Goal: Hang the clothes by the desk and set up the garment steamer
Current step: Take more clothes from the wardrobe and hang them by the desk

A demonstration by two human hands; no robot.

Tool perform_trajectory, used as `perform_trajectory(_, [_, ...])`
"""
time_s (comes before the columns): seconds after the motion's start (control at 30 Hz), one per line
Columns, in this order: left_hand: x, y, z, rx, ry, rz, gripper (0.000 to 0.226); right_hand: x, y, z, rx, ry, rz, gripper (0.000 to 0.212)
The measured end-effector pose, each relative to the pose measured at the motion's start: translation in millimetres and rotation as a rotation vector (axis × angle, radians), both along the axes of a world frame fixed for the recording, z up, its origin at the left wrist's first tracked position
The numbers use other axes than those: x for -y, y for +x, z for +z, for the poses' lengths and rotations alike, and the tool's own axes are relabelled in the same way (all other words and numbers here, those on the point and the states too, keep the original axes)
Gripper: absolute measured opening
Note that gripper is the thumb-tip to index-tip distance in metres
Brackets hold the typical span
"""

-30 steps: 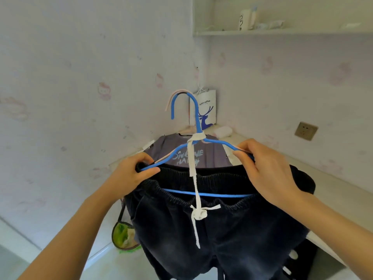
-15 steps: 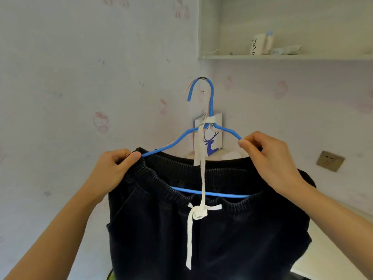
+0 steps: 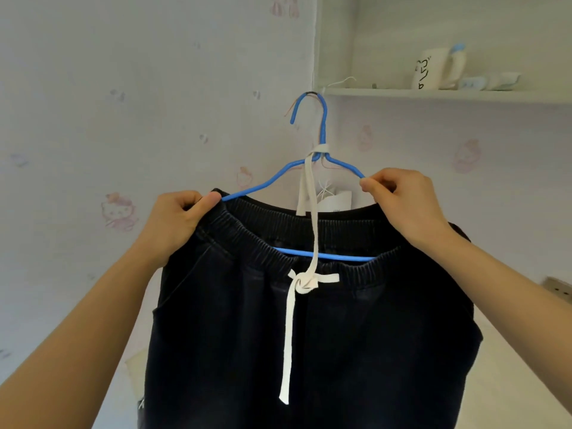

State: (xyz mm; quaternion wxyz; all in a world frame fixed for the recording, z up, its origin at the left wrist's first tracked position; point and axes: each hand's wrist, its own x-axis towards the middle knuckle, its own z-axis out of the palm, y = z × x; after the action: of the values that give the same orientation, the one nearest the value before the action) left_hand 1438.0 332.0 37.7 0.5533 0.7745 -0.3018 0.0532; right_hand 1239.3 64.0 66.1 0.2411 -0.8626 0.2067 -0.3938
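Holding a blue wire hanger (image 3: pixel 323 131) up in front of the room corner, with dark trousers (image 3: pixel 309 335) draped over its lower bar. Left hand (image 3: pixel 173 226) gripping the left shoulder of the hanger together with the elastic waistband, fingers curled under and thumb (image 3: pixel 208 202) pressing on top where wire meets cloth. Right hand (image 3: pixel 405 205) pinching the right shoulder of the hanger, fingertips (image 3: pixel 368 184) closed on the wire just above the waistband edge. Hanging between the two hands, level and facing the camera, the trousers filling the lower middle of the view. Running from the hanger's neck down to a knot at the waistband front, a white drawstring (image 3: pixel 311 212), one loose end dangling below. Hook of the hanger sitting just beside the left end of a wall shelf (image 3: pixel 448 95); possibly touching its corner, though contact not resolvable. Standing on the shelf, a white mug (image 3: pixel 430 69) with black lettering, a blue-topped item behind it and small pale objects to its right, contents not visible. Showing behind the waistband, part of a white paper bag (image 3: pixel 337 201). Mounted low on the right wall, a socket plate (image 3: pixel 558 287).
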Motion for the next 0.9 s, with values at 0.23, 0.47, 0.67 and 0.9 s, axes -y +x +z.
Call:
perform_trajectory(0.23, [75.3,79.1,-39.8,-0.170,0.053,0.029,0.047,83.2,88.2,-40.9,-0.072,0.070,0.060,0.015])
perform_trajectory(0.47, [106.6,129.8,-121.1,-0.570,0.098,0.060,0.063,139.5,158.3,-128.1,-0.189,0.182,0.110,0.017])
perform_trajectory(0.67, [100.0,142.1,-219.3,-1.006,0.147,-0.036,0.062,163.8,188.3,-217.2,-0.339,0.248,0.099,0.023])
perform_trajectory(0.9, [80.8,134.7,-309.3,-0.927,0.441,-0.010,0.033,178.4,209.6,-295.3,-0.511,0.287,0.038,0.018])
